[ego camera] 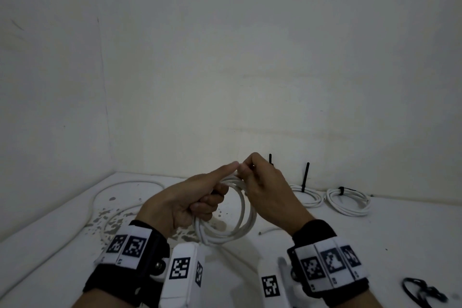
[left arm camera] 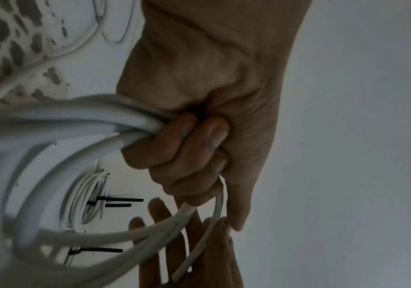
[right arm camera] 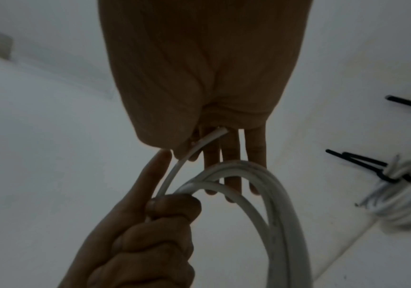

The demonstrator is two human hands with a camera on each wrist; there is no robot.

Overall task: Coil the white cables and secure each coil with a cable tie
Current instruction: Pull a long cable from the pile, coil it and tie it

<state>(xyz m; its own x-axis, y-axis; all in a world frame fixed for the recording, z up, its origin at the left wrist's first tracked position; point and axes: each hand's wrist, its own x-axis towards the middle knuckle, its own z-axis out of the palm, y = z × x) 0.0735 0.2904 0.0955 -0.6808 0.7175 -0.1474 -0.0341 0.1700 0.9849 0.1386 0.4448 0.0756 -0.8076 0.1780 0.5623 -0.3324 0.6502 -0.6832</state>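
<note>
Currently our left hand grips the white cable coil, index finger straight. Just above that grip, our right hand pinches the cable's loose end. Beyond our right hand: two tied coils.

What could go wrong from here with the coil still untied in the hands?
The coil has no tie yet; only the left hand grips its loops, so they could spring apart if that grip eases. The loose cable end, pinched by the right hand, may slip out. The spare black ties lie off to the right, needing a free hand.
</note>
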